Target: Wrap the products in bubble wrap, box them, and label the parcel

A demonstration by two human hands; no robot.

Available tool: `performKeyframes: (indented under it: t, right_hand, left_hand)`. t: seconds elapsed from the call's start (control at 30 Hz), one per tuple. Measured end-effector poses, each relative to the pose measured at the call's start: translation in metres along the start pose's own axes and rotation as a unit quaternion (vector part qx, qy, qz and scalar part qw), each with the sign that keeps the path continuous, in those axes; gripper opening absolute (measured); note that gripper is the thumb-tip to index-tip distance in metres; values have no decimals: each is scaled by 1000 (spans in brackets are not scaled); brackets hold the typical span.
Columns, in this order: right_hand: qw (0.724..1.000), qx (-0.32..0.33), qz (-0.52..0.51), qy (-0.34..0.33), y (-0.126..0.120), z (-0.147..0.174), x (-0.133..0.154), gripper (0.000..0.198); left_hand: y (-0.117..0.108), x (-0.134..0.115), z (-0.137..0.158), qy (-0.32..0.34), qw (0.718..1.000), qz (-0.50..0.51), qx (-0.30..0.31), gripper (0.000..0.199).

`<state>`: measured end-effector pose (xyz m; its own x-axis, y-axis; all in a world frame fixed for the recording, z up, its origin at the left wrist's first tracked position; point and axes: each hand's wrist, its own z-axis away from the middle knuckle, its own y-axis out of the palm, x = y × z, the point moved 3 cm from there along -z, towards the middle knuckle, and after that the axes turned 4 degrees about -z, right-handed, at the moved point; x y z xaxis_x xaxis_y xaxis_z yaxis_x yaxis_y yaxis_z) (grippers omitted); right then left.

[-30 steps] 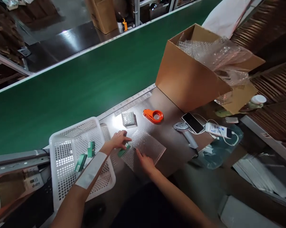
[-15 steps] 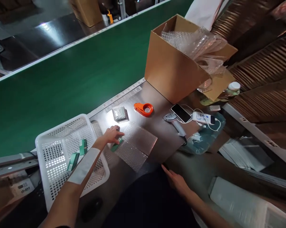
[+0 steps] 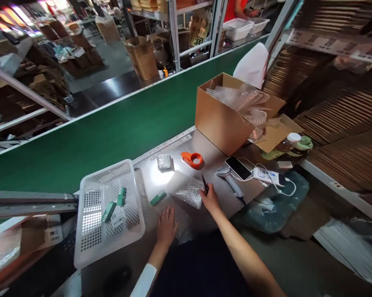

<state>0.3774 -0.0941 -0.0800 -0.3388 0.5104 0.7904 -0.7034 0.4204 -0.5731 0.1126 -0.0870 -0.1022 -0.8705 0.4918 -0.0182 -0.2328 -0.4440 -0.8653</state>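
Observation:
My left hand (image 3: 167,226) lies flat, fingers stretched out, on the near part of the bubble wrap (image 3: 186,190). My right hand (image 3: 210,199) is closed around a slim black pen-like tool (image 3: 204,185) at the wrap's right edge; its exact kind is too small to make out. A small green box (image 3: 157,198) rests at the left edge of the wrap. Beyond it sits a small bubble-wrapped packet (image 3: 164,163), beside an orange tape dispenser (image 3: 193,160). Two more green boxes (image 3: 108,211) lie in the white plastic basket (image 3: 81,231) on the left.
A handheld scanner (image 3: 229,181), a phone (image 3: 238,167) and a white power bank (image 3: 267,176) with cables are to the right. Behind stands a cardboard box (image 3: 219,119) full of bubble wrap. A green conveyor belt (image 3: 136,119) runs along the far side.
My left hand has left the green box and come back flat onto the wrap. My right hand has risen from the table edge with the black tool. The camera view has tilted up.

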Motion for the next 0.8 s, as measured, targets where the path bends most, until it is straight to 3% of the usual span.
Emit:
performKeyframes:
  t: [0.17,0.33,0.43,0.5,0.6,0.63,0.7,0.77,0.8]
  right_hand:
    - [984,-6,-34,-175,-81,-42,57,41]
    - [933,-48,-3,-356,-138,-86,125,20]
    - [902,-158,11,-401,-195,-122,173,19]
    - [860,-275,23,-430,-246,-148,206,24]
    - [811,-440,23,-384,-319,-194,237,25]
    - [818,-451,29,-356,-335,-213,240,25]
    - [874,-409,78,-249,-347,-252,232,33]
    - [926,-302,159,-164,-337,-285,210,38]
    - [930,-260,197,-169,-328,-295,199,42]
  left_hand:
    - [23,-2,-7,32,998,37,34,72]
    - [24,-15,-18,88,992,84,35,84]
    - [28,-28,-19,66,993,98,25,78]
    - [31,-39,-19,31,994,99,17,76]
    - [31,-57,-17,-25,994,109,-1,78]
    - [29,-62,-16,-32,993,117,-5,77]
    - [23,-71,-14,-27,990,136,-11,71]
    - [15,-75,-12,-8,989,147,-14,61]
    - [11,-74,-12,-1,989,149,-17,59]
